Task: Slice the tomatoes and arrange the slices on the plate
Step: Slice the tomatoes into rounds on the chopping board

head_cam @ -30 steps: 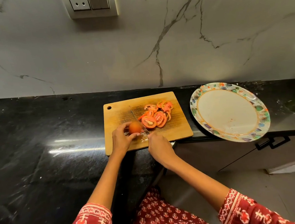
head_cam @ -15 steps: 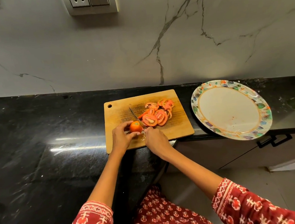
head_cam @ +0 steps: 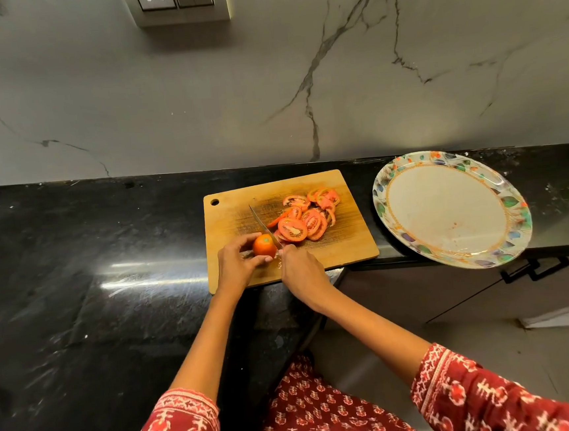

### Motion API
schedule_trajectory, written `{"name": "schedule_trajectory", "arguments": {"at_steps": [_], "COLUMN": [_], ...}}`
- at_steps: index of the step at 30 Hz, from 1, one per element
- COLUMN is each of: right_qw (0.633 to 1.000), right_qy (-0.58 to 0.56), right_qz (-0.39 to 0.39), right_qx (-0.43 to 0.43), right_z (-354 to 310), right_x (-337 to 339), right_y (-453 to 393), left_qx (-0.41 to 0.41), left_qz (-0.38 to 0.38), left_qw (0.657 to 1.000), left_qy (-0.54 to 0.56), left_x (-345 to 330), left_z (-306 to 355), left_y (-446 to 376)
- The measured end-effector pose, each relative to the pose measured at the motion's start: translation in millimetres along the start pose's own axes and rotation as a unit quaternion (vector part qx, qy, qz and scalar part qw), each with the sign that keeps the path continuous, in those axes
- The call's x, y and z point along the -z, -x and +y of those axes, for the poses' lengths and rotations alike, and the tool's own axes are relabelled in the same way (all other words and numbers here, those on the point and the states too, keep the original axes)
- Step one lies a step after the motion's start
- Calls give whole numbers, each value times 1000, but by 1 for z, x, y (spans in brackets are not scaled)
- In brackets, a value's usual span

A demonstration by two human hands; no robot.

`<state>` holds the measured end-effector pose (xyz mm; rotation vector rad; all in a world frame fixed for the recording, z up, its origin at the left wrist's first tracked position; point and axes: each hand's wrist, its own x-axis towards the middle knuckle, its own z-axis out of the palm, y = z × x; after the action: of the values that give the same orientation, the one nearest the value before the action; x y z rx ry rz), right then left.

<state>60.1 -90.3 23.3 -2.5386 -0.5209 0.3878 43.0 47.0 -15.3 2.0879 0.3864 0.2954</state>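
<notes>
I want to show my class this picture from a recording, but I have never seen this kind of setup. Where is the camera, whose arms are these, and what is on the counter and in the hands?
There is no machine here. A person wears a wide-angle camera on the head, so the head view looks down along their own two arms in red patterned sleeves.

On the black counter lies a wooden cutting board. A pile of tomato slices sits on it. To its right is a patterned plate with no slices on it yet; it juts over the counter's edge.

The left hand holds the remaining tomato piece steady on the board. The right hand grips a knife, its blade against the tomato's right side.

On the marble wall above is a switch plate.
</notes>
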Motion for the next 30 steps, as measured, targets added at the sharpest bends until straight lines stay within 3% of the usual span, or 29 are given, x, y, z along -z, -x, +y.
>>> {"name": "schedule_trajectory", "arguments": {"at_steps": [5,30], "right_qw": [1000,997], "right_qy": [27,-46], "right_qz": [13,-32], "right_qx": [5,-44], "right_z": [7,6], "right_x": [-9,-11], "right_y": [12,4], "left_qx": [2,26], "left_qz": [5,27], "left_qw": [1000,999], "left_qy": [8,15], "left_x": [-1,-3], "left_z": [-6,-7], "left_y": [0,-2]}}
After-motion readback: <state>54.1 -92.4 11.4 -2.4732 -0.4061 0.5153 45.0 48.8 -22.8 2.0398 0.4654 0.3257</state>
